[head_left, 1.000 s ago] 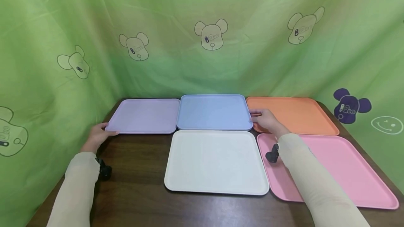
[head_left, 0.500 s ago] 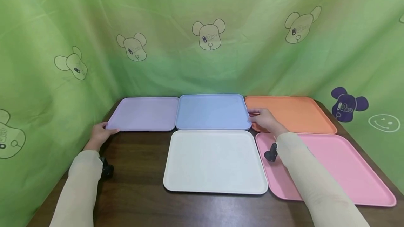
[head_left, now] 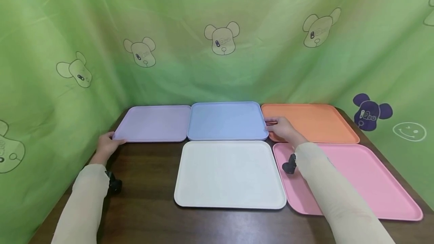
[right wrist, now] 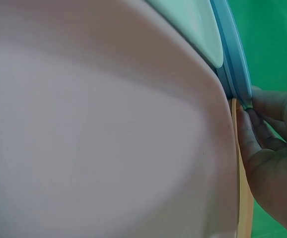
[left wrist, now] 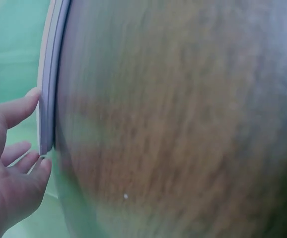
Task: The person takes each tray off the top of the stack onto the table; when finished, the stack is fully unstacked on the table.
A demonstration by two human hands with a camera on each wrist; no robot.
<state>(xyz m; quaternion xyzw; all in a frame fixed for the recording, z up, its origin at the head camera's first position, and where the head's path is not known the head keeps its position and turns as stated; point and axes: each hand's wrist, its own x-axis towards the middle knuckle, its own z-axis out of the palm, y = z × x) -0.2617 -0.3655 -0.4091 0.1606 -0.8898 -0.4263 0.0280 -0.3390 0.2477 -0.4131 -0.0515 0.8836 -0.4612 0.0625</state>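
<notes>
At the far left of the table lies a lavender tray [head_left: 156,123], its left front corner touched by my left hand [head_left: 106,148]. In the left wrist view, the thumb [left wrist: 22,106] rests against the tray's rim [left wrist: 48,99] and the relaxed fingers reach its corner. A light blue tray [head_left: 226,121] sits beside the lavender one. My right hand [head_left: 283,129] touches the blue tray's right edge, thumb and fingers extended and spaced along it. In the right wrist view, its fingertips meet the blue rim [right wrist: 235,54] where the orange tray [head_left: 312,119] begins; some fingers are partly hidden.
A white tray [head_left: 230,174] lies in front of the blue one, with a larger pink tray [head_left: 366,183] to its right, under my right forearm. Brown table [head_left: 145,199] shows at the front left. A green printed curtain [head_left: 176,74] surrounds the table.
The lavender tray's front edge has shifted slightly backward, nearer in line with the blue tray's, with my left hand at its corner. My right hand stays at the blue edge. The view drifts slightly.
</notes>
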